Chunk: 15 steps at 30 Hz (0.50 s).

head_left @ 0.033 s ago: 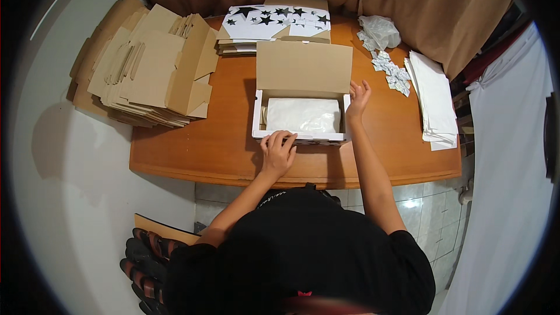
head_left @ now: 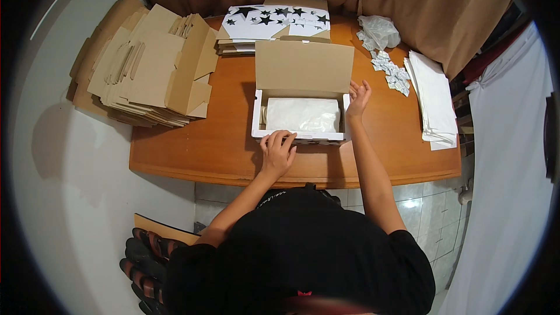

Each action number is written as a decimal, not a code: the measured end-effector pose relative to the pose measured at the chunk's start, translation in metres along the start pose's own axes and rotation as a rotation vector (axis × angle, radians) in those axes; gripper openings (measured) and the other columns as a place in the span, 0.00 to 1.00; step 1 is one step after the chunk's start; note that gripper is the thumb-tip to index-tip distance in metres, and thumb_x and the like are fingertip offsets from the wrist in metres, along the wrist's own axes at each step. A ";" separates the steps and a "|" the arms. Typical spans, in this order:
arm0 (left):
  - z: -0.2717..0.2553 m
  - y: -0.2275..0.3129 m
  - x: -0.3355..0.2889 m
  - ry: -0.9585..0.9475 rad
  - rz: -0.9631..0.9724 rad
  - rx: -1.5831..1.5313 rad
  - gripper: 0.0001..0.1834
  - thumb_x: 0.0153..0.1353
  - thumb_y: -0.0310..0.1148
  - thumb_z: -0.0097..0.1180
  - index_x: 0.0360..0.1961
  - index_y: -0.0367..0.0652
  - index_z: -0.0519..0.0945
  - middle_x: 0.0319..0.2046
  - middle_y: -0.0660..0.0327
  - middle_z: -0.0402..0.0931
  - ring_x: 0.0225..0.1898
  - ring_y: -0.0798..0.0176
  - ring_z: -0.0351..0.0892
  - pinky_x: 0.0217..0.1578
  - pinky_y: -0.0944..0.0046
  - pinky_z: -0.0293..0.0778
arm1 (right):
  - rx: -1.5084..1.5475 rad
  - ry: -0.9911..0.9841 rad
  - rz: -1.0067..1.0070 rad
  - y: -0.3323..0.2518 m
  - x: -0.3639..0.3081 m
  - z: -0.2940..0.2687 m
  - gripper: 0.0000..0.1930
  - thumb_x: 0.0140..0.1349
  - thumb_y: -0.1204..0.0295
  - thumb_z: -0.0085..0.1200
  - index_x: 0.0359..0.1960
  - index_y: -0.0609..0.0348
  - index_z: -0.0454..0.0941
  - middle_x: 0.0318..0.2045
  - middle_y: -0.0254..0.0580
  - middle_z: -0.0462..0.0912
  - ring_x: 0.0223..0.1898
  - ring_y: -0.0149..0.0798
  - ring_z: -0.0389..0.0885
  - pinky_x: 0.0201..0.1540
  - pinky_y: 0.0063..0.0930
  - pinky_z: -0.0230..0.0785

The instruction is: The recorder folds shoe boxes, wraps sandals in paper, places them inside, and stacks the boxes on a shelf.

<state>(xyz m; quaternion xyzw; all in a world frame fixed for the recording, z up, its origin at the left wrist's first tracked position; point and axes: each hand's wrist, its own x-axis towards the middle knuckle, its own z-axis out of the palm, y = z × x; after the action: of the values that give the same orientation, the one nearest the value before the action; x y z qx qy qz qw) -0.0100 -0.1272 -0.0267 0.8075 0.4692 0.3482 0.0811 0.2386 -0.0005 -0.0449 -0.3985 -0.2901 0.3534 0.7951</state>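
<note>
In front of me on the table stands a cardboard box (head_left: 259, 116), white outside and brown inside. Its brown lid (head_left: 303, 65) is raised at the far side. A white wrapped bundle (head_left: 302, 114) with a shiny plastic-like surface lies inside; what it wraps is hidden. At the box's left end, a rounded pale item (head_left: 264, 115) shows beside the bundle. My left hand (head_left: 278, 150) rests its slightly bent, parted fingers on the near edge. My right hand (head_left: 358, 102) is next to the right wall, fingers apart and holding nothing.
Flattened brown cartons (head_left: 151, 70) are stacked at the left. Behind the box lie white star-printed cartons (head_left: 274, 20). Small white sachets (head_left: 389, 71), a clear plastic bag (head_left: 380, 31) and a white sheet pile (head_left: 433, 102) occupy the right. Sandals (head_left: 146, 268) sit at lower left.
The lid has shifted very slightly, its top edge a touch higher and wider. Both hands stay practically where they were.
</note>
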 end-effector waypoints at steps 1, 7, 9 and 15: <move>0.000 0.001 0.000 -0.037 -0.023 0.002 0.20 0.50 0.32 0.56 0.47 0.45 0.74 0.45 0.61 0.68 0.51 0.59 0.64 0.53 0.51 0.48 | 0.001 0.001 -0.001 0.003 0.002 -0.004 0.26 0.62 0.59 0.46 0.55 0.64 0.57 0.46 0.53 0.73 0.42 0.38 0.75 0.47 0.29 0.65; 0.003 0.003 -0.006 -0.080 -0.048 -0.033 0.23 0.50 0.34 0.56 0.49 0.46 0.72 0.50 0.56 0.63 0.56 0.54 0.59 0.57 0.44 0.45 | -0.053 -0.219 -0.015 -0.005 -0.003 -0.027 0.29 0.61 0.48 0.42 0.47 0.64 0.66 0.46 0.51 0.74 0.46 0.40 0.74 0.52 0.32 0.62; 0.005 0.001 -0.015 -0.058 -0.049 -0.050 0.22 0.50 0.35 0.56 0.49 0.48 0.72 0.51 0.55 0.62 0.57 0.53 0.58 0.59 0.42 0.43 | -0.107 -0.335 -0.084 -0.019 -0.018 -0.027 0.30 0.60 0.44 0.42 0.42 0.65 0.71 0.47 0.51 0.73 0.52 0.43 0.70 0.57 0.37 0.57; 0.022 -0.003 -0.040 -0.112 -0.078 0.060 0.24 0.49 0.37 0.58 0.51 0.58 0.72 0.61 0.48 0.49 0.66 0.43 0.40 0.60 0.34 0.34 | -0.341 -0.452 -0.124 -0.058 -0.059 -0.048 0.20 0.54 0.57 0.53 0.37 0.64 0.75 0.52 0.54 0.71 0.57 0.47 0.66 0.61 0.40 0.52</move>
<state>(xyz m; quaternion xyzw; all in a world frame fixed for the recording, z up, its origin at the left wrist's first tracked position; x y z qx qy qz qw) -0.0104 -0.1542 -0.0642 0.8090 0.5053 0.2846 0.0964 0.2597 -0.0929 -0.0315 -0.4190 -0.5390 0.3301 0.6519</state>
